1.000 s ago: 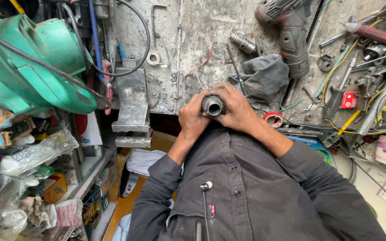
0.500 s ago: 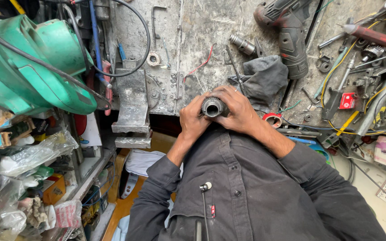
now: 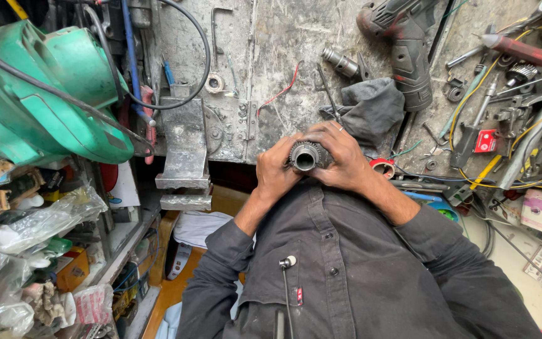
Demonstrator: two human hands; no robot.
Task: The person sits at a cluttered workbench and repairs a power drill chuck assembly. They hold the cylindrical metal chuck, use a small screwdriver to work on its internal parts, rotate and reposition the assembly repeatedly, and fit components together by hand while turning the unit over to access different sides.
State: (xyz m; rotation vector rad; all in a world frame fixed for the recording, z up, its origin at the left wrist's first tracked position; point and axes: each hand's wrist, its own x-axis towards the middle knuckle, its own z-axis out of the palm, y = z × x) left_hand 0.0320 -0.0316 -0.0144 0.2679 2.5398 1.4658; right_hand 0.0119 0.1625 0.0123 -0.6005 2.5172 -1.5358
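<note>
The person's two hands meet at the near edge of the scratched metal workbench [image 3: 265, 56], where the left hand [image 3: 275, 171] and the right hand [image 3: 341, 157] both wrap their fingers tight around one ridged metal cylinder [image 3: 304, 156], its single dark bore facing up at the camera. Just behind the hands lies one crumpled grey rag [image 3: 371, 108], with one dark power drill [image 3: 406, 44] and one small chuck [image 3: 340, 61] further back. One red tape roll [image 3: 382, 167] sits beside the right wrist, and one green machine housing [image 3: 39, 94] fills the left.
</note>
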